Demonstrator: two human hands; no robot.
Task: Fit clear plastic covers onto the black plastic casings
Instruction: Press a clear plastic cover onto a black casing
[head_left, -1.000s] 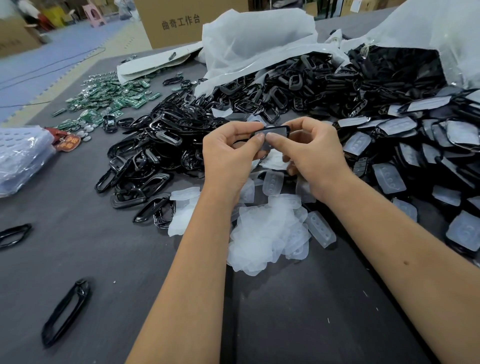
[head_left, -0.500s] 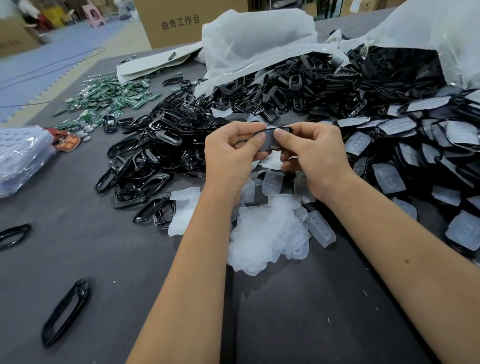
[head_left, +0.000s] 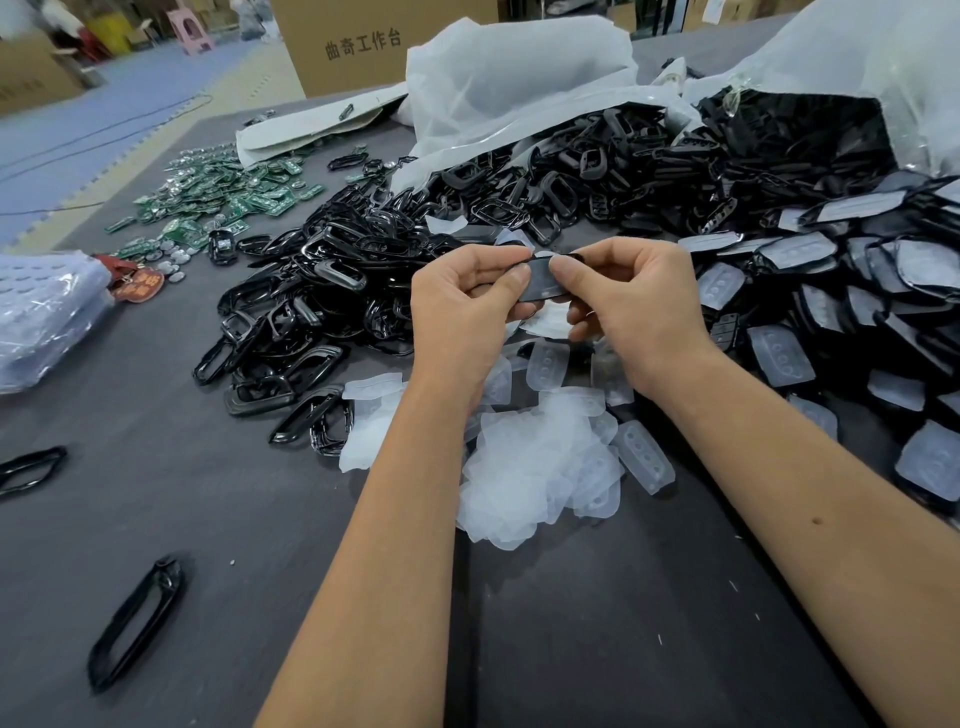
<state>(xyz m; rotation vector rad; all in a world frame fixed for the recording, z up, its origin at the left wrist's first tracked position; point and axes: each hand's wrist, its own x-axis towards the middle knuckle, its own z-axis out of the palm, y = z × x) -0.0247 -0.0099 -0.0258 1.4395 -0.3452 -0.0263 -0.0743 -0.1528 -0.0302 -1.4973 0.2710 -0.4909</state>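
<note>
From the head view, the one camera there is, the person holds a single black plastic casing (head_left: 540, 280) up at the centre of the frame, between the two hands and above the table. Its long axis runs left to right, so each hand takes one end. The left hand (head_left: 462, 306) pinches the left end, thumb on the near face and fingers curled behind; the right hand (head_left: 634, 306) pinches the right end the same way, its thumb pressing down near the middle. Both grips are closed tight on the piece, with no gap showing. A pale sheen on the face under the thumbs suggests a clear plastic cover (head_left: 544, 275) is already laid there, though I cannot tell whether it has fully seated. Neither hand is nearer than the other; I would judge that the coming move turns on the thumbs pressing along that long axis. Just below the hands lies a loose heap of clear covers (head_left: 535, 467) on the dark grey table (head_left: 156, 519). Left of centre is a pile of bare black casings (head_left: 311, 291), and at the right edge a spread of finished covered casings (head_left: 810, 291).
</note>
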